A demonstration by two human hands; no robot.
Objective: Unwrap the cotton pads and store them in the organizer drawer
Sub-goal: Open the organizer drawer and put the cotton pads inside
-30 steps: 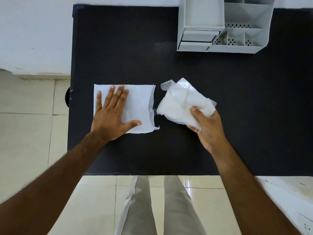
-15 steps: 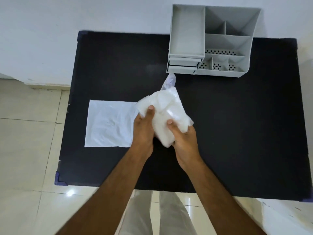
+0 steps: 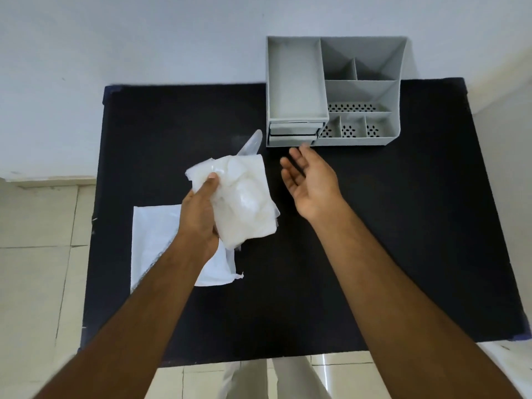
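My left hand grips a pack of white cotton pads in crumpled clear plastic, held above the black table. A loose tail of the wrapper sticks up at the pack's far end. My right hand is open, palm up, empty, just in front of the grey organizer. Its two small drawers at the lower left front are shut. The fingertips are close to the lower drawer without touching it.
A flat white woven bag lies on the table's left side, partly under my left forearm. The organizer stands at the table's far edge against a white wall. Tiled floor lies left of and below the table.
My right hand has let go of the pack and moved up-right toward the drawers. My left hand left the white bag and now holds the pack alone. The camera view tilted back.
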